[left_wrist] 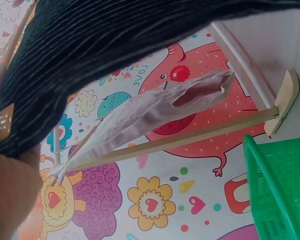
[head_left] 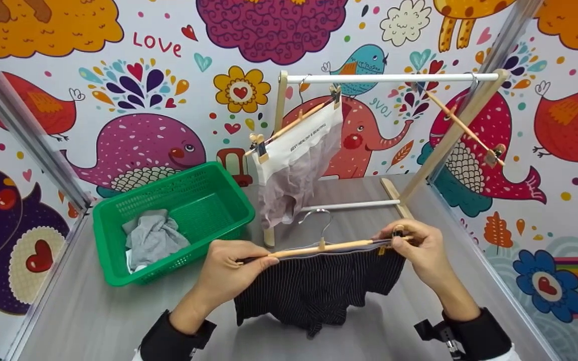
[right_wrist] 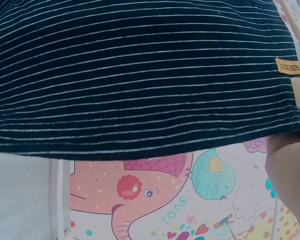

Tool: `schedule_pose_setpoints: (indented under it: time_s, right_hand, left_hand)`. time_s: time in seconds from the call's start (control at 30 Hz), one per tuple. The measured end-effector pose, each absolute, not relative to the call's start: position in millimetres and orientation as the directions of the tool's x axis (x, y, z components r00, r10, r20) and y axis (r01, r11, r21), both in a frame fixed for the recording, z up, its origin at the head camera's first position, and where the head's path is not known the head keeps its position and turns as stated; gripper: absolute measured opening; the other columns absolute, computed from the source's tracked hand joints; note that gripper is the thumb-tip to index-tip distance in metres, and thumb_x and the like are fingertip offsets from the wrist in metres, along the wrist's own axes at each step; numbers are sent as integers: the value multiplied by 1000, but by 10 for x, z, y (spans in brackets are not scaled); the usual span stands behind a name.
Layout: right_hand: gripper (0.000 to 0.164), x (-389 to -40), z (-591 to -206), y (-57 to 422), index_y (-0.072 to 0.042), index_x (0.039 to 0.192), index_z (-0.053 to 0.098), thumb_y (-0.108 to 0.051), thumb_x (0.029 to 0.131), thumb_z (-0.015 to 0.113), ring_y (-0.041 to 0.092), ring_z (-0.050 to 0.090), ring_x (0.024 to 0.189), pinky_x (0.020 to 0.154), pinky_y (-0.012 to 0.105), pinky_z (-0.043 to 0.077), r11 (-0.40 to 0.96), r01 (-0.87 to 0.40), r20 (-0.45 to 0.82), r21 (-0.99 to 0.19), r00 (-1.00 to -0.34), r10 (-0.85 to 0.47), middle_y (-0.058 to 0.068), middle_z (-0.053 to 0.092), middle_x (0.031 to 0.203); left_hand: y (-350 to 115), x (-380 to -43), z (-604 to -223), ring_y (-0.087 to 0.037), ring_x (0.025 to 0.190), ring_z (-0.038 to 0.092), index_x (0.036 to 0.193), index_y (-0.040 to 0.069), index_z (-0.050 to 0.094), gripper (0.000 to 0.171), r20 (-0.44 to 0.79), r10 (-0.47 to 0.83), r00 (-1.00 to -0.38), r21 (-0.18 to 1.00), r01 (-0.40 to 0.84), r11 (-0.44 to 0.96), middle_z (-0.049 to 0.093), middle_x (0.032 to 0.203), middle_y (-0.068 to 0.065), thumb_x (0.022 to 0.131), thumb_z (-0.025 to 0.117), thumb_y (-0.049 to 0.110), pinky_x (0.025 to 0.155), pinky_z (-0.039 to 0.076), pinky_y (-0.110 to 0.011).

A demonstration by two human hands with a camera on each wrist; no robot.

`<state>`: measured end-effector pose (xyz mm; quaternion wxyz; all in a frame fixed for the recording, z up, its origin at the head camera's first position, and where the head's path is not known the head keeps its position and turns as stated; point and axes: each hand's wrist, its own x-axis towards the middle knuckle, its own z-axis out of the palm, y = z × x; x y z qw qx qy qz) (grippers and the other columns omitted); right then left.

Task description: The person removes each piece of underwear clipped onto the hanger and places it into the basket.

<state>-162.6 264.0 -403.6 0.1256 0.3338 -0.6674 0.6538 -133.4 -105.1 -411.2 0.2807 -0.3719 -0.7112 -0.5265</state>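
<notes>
The left hand (head_left: pixel 229 268) and right hand (head_left: pixel 423 250) pinch opposite ends of a wooden clip hanger (head_left: pixel 344 246), with black pinstriped shorts (head_left: pixel 319 286) along it, before the garment rack (head_left: pixel 394 78).

Grey table (head_left: pixel 93 321) bearing a green basket (head_left: pixel 203 215) and rack (head_left: pixel 394 78).

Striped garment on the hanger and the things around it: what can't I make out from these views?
Head: wooden hanger, left end covered by the left hand.
Head: grey cloth, full shape lost in its own folds.
Left wrist: green basket, cut off by the right and bottom edges.
Right wrist: right hand, partly hidden behind the striped garment.
</notes>
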Motion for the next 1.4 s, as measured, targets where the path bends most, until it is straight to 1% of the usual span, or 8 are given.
schedule_pose_setpoints:
  time_s: [0.17, 0.4, 0.53, 0.7, 0.93, 1.1, 1.27, 1.4]
  right_hand:
    - [24, -1644, -4011, 2654, 18, 105, 67, -6, 103, 65, 20, 77, 95, 80, 26, 61, -95, -634, 629, -767, -715, -306, 12, 78, 100]
    - [12, -1652, -3986, 2657, 18, 102, 69, 10, 100, 60, 17, 76, 95, 80, 25, 60, -43, -644, 628, -764, -726, -280, 10, 79, 100]
    - [16, -1666, -3998, 2657, 18, 100, 70, 18, 96, 55, 17, 76, 94, 80, 25, 60, -40, -656, 641, -754, -722, -260, 11, 79, 99]
    - [16, -1679, -4017, 2657, 18, 100, 71, 18, 96, 56, 16, 76, 94, 81, 25, 60, -33, -673, 659, -739, -710, -249, 11, 79, 99]
    - [18, -1680, -4014, 2663, 17, 100, 73, 19, 95, 56, 17, 76, 92, 81, 26, 60, -8, -685, 666, -729, -706, -243, 12, 79, 98]
    - [18, -1683, -4014, 2667, 15, 101, 74, 19, 95, 57, 16, 76, 92, 80, 25, 60, 17, -696, 673, -717, -699, -244, 13, 79, 98]
    - [14, -1691, -4003, 2654, 19, 101, 72, 16, 97, 59, 17, 77, 90, 77, 26, 61, -48, -696, 684, -717, -689, -241, 14, 79, 97]
    - [14, -1694, -4004, 2656, 23, 103, 68, 17, 97, 58, 18, 77, 92, 79, 30, 61, -95, -674, 672, -733, -697, -250, 14, 79, 100]
  left_hand:
    - [-1060, -1341, -4118, -15, 67, 72, 86, 4, 83, 14, 792, 227, -567, 542, 823, 169, 77, 79, -3, 77, 89, -4, 61, 56, -24]
    - [-1054, -1346, -4115, -14, 66, 71, 86, 5, 83, 15, 793, 222, -567, 540, 823, 175, 77, 78, -3, 76, 90, -5, 59, 55, -23]
    - [-1037, -1353, -4110, -14, 66, 72, 87, 6, 83, 16, 797, 223, -561, 533, 827, 176, 77, 78, -3, 77, 90, -4, 59, 55, -23]
    - [-1025, -1353, -4102, -14, 65, 71, 86, 7, 83, 19, 810, 219, -544, 514, 838, 182, 77, 77, -3, 75, 91, -6, 59, 55, -23]
    - [-1019, -1350, -4095, -12, 66, 71, 85, 7, 83, 18, 802, 228, -552, 521, 833, 186, 77, 78, -2, 75, 91, -5, 59, 54, -22]
    - [-1012, -1355, -4098, -13, 65, 71, 85, 7, 82, 21, 814, 219, -538, 504, 841, 194, 76, 77, -3, 72, 91, -8, 59, 55, -23]
    - [-1008, -1367, -4099, -13, 64, 70, 84, 8, 82, 19, 819, 213, -532, 497, 845, 199, 76, 76, -2, 74, 92, -5, 58, 54, -23]
    - [-1004, -1377, -4102, -12, 63, 69, 84, 9, 83, 18, 814, 209, -542, 507, 839, 199, 75, 75, -1, 75, 92, -3, 57, 53, -22]
